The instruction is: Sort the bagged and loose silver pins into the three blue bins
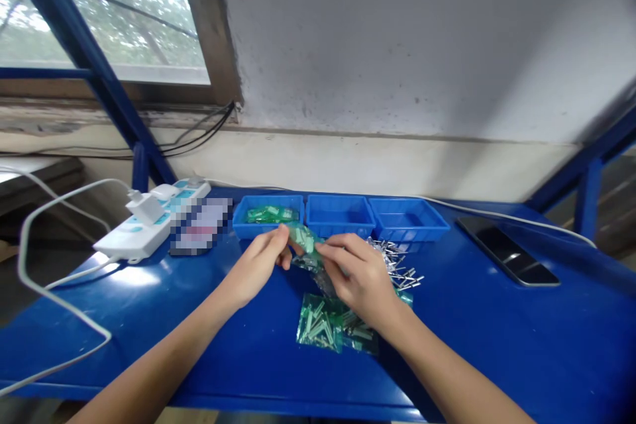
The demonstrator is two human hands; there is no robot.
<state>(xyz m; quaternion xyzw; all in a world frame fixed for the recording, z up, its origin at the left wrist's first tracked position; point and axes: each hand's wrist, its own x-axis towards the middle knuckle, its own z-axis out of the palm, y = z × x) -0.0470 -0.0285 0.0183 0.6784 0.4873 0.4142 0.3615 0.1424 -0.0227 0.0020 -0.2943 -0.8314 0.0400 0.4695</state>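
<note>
Between my two hands is a small green plastic bag (304, 237) with pale pieces inside, raised above the table. My left hand (262, 260) pinches its left side between thumb and fingers. The fingers of my right hand (358, 271) are closed on its right edge. Below, another green bag (318, 324) of slim metal pieces lies flat, with a further bag (358, 331) beside it, partly under my right wrist. A loose pile of thin silvery pins (400, 265) spreads behind my right hand, which hides some of it.
Three blue bins stand in a row at the back: the left bin (268, 233) holds green bags, beside a middle bin (340, 228) and a right bin (410, 233). A black phone (507, 252) lies at right. A white power strip (149, 225) with cables and a blurred-out item (201, 225) occupy the left.
</note>
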